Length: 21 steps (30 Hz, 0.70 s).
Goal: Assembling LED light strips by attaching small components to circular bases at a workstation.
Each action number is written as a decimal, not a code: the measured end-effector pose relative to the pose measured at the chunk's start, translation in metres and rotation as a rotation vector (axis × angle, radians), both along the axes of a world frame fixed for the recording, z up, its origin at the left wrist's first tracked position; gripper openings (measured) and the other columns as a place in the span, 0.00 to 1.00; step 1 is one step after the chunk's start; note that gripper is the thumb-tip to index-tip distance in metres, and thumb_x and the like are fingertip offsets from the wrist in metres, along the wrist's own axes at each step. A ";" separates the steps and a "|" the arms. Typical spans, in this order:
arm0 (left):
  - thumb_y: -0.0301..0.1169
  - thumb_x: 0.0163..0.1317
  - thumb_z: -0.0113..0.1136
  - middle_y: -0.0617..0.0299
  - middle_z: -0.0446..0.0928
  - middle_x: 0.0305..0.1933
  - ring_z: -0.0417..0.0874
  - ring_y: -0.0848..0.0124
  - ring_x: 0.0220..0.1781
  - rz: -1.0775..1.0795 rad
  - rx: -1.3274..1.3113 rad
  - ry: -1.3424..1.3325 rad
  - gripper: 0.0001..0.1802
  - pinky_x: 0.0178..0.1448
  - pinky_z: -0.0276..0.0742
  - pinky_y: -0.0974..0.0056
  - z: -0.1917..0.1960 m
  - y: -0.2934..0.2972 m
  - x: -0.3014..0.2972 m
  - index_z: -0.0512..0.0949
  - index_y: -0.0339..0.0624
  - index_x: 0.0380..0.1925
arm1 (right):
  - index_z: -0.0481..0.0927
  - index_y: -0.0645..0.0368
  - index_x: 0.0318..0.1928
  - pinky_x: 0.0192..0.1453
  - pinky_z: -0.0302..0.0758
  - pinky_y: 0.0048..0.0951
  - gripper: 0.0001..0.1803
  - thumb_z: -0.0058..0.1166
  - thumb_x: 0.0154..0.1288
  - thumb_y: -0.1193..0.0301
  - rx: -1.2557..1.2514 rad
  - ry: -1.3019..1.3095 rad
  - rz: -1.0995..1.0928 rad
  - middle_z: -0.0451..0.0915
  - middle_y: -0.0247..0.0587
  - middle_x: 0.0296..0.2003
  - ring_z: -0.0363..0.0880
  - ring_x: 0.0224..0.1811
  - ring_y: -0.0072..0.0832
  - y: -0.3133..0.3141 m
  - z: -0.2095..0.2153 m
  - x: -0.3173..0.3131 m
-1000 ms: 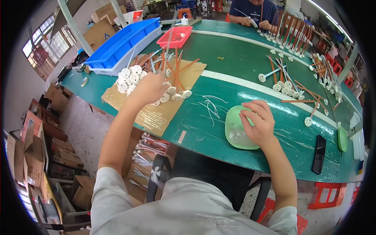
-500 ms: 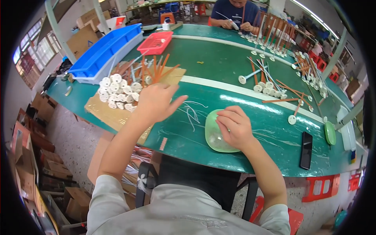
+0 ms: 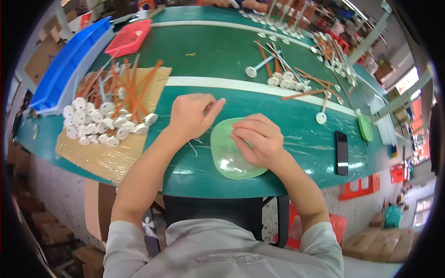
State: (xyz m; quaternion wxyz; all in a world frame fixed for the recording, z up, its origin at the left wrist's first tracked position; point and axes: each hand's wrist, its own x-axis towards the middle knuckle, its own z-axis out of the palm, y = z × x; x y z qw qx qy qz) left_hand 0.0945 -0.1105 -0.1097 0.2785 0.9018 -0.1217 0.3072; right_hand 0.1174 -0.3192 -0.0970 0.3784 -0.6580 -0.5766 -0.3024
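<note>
My left hand (image 3: pixel 192 115) hovers over the green table between the pile and the bowl. Its fingers are curled, the thumb stands apart, and nothing shows in it. My right hand (image 3: pixel 260 141) is over the right side of a light green bowl (image 3: pixel 222 160), thumb and fingertips pinched together; whatever they may hold is too small to make out. Thin white strands (image 3: pixel 193 148) lie partly hidden beside my left wrist. Left of that hand, a pile of white round discs (image 3: pixel 95 121) with brown and orange strips (image 3: pixel 132 92) rests on brown cardboard (image 3: pixel 92 160).
A blue tray (image 3: pixel 69 65) and a red basket (image 3: pixel 130 37) stand at the far left. More disc-ended sticks (image 3: pixel 287 81) lie far right. A black phone (image 3: pixel 341 150) and a small green dish (image 3: pixel 365 127) are on the right. Across the table, a person's hands (image 3: pixel 250 4) show.
My left hand has moved away from the disc pile toward the bowl, its fingers now more curled. My right hand stays pinched at the bowl. The whole view has shifted.
</note>
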 end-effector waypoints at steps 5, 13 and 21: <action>0.34 0.60 0.66 0.59 0.76 0.18 0.79 0.59 0.20 -0.239 -0.197 -0.220 0.12 0.25 0.72 0.59 -0.001 -0.020 0.001 0.79 0.40 0.21 | 0.83 0.63 0.33 0.35 0.80 0.32 0.12 0.69 0.44 0.82 -0.013 0.050 -0.008 0.84 0.43 0.33 0.82 0.32 0.38 -0.001 -0.008 0.011; 0.30 0.57 0.65 0.57 0.75 0.19 0.78 0.59 0.20 -0.256 0.018 -0.268 0.08 0.26 0.72 0.59 -0.011 -0.015 -0.005 0.79 0.40 0.23 | 0.83 0.56 0.33 0.38 0.79 0.35 0.07 0.65 0.51 0.76 -0.291 0.078 -0.159 0.85 0.38 0.33 0.84 0.35 0.38 -0.004 0.008 0.053; 0.30 0.57 0.65 0.58 0.76 0.19 0.78 0.60 0.20 -0.297 -0.075 -0.276 0.08 0.25 0.73 0.60 -0.007 -0.022 -0.008 0.79 0.40 0.23 | 0.86 0.59 0.45 0.52 0.79 0.40 0.15 0.61 0.55 0.73 -0.432 0.403 -0.870 0.87 0.47 0.40 0.84 0.42 0.43 -0.084 0.001 0.214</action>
